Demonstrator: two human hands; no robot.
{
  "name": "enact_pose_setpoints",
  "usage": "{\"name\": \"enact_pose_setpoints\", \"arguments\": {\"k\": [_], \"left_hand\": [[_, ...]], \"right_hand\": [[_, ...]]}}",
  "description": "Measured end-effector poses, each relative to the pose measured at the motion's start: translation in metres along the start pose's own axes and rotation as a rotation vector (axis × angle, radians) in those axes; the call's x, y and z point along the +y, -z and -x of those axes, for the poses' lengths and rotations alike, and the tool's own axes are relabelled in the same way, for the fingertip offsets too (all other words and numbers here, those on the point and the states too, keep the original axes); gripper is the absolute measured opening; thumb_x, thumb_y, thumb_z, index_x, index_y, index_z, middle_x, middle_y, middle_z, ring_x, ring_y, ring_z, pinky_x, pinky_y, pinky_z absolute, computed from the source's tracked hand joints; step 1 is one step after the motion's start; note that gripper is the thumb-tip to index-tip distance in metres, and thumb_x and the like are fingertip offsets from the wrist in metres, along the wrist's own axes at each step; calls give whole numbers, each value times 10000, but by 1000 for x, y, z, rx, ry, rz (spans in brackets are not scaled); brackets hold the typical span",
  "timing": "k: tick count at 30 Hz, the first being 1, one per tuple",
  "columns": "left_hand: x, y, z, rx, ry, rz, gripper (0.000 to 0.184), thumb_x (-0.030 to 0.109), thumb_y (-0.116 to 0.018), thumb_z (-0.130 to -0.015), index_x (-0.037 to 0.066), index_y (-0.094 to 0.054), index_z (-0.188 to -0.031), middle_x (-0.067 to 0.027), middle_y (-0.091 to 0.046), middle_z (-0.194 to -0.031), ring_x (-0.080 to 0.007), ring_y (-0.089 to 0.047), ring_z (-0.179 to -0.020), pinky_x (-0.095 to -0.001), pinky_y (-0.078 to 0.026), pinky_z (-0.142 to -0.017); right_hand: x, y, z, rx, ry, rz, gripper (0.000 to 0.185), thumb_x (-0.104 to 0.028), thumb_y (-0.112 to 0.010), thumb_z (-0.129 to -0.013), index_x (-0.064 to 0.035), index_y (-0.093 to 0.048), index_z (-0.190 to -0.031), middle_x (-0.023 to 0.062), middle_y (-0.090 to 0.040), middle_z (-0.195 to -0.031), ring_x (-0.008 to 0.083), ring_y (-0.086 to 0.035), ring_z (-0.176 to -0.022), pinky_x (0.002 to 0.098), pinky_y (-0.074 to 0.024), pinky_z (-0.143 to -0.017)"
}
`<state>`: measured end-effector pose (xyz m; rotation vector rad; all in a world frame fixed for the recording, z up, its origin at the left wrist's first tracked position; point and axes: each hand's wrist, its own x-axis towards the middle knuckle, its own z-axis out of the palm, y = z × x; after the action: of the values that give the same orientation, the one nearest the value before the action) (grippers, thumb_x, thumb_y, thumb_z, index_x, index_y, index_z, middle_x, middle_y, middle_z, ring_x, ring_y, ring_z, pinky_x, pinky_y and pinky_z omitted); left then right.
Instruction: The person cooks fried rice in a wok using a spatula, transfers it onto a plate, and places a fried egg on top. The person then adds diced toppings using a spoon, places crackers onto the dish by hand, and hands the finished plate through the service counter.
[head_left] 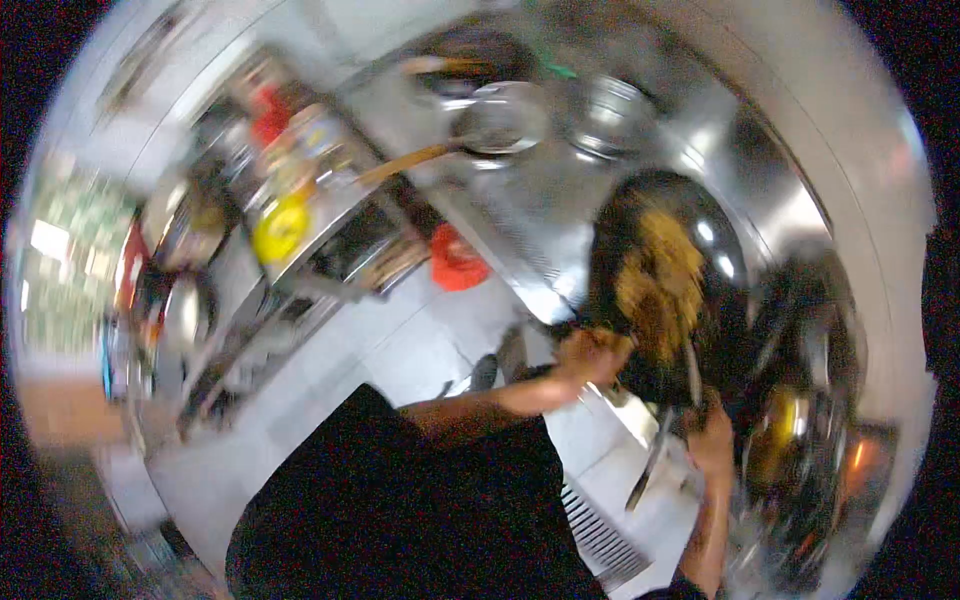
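L hand (pixel 595 358), arm outstretched, clenched at rim of blk rounded wok (pixel 612 235); R hand (pixel 710 440), forearm upright, grasping slim metal utensil (pixel 693 372) at clumpy yel-brn food (pixel 660 275).

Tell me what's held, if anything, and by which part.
The left hand holds the wok at its near-left edge, handle or rim too blurred to tell; the right hand holds a utensil by its handle.

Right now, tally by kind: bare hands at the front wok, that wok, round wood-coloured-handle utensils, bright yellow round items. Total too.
Bare hands: 2 (left hand, right hand)
Food-filled wok: 1
Round utensil, wood-coloured handle: 1
Bright yellow round item, blurred: 1
Total: 5
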<state>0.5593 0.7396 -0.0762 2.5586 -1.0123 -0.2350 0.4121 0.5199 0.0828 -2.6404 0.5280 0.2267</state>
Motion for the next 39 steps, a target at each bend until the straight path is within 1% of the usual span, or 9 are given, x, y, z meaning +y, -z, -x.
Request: {"name": "enact_pose_setpoints", "arguments": {"k": [1, 3, 6, 15, 20, 25, 30, 32, 39], "left_hand": [[1, -1, 18, 70, 276, 819, 475, 514, -497, -980, 78, -683, -936, -217, -696, -819, -439, -685, -727, -499, -549, -588], [-19, 10, 49, -13, 503, 1303, 472, 505, -520, -967, 61, -672, -909, -197, -692, -791, -390, -700, -763, -492, -537, -592], [-17, 38, 110, -1, 602, 1227, 355, 413, -589, -925, 68, -670, -937, -159, -701, -817, -322, -712, -816, -453, -534, -631], [62, 121, 284, 358, 947, 1199, 263, 316, -680, -865, 57, -707, -826, -76, -654, -688, -153, -618, -618, -335, -486, -586], [121, 118, 353, 730, 1014, 1447, 202, 49, -558, -874, 4, -691, -1020, -59, -683, -860, -149, -642, -768, -303, -506, -688], [151, 90, 430, 904, 1034, 1599, 318, 3, -517, -847, -55, -636, -1137, -97, -690, -979, -194, -680, -831, -331, -542, -727], [177, 97, 467, 1087, 1234, 1466, 293, 24, -535, -857, -58, -640, -1118, -87, -681, -936, -168, -654, -810, -329, -523, -702], [188, 85, 504, 1201, 1173, 1492, 283, 17, -528, -858, -52, -642, -1108, -78, -679, -927, -155, -648, -783, -309, -514, -669], [210, 72, 592, 1387, 1078, 1528, 220, 26, -521, -881, -47, -673, -1023, -67, -682, -885, -139, -642, -724, -288, -499, -623]], "right_hand": [[-29, 20, 2, -35, 55, 83, 599, -268, -672, -902, 4, -489, -1403, 292, -660, -1155, 486, -628, -1046, 517, -513, -895], [-13, 52, 8, -12, 266, 380, 424, -161, -605, -935, 0, -560, -1325, 273, -656, -1026, 452, -632, -950, 475, -504, -855], [-23, 129, 26, -277, 292, 127, 378, -70, -638, -862, -32, -648, -1238, 192, -693, -985, 265, -662, -919, 361, -487, -829], [-202, 193, 104, -798, 390, 666, 373, -25, -604, -863, -24, -653, -1232, 210, -682, -1064, 230, -654, -966, 358, -487, -844], [-188, 126, 107, -566, 842, 453, 443, -125, -583, -949, -93, -577, -1391, 280, -676, -1068, 461, -657, -966, 493, -509, -888], [-248, 162, 203, -902, 831, 760, 417, -127, -572, -946, -62, -598, -1357, 272, -679, -1012, 436, -681, -899, 508, -520, -834], [-254, 35, 164, -620, 1470, 165, 441, -138, -632, -932, -53, -584, -1362, 269, -673, -978, 320, -688, -758, 415, -508, -714], [-304, 79, 202, -873, 1185, 583, 430, -150, -650, -919, -48, -611, -1335, 258, -686, -1050, 329, -713, -855, 429, -528, -786], [-369, 68, 287, -681, 1515, 1008, 324, -194, -671, -882, -71, -715, -1178, 210, -705, -1000, 395, -674, -872, 480, -520, -807]]}}
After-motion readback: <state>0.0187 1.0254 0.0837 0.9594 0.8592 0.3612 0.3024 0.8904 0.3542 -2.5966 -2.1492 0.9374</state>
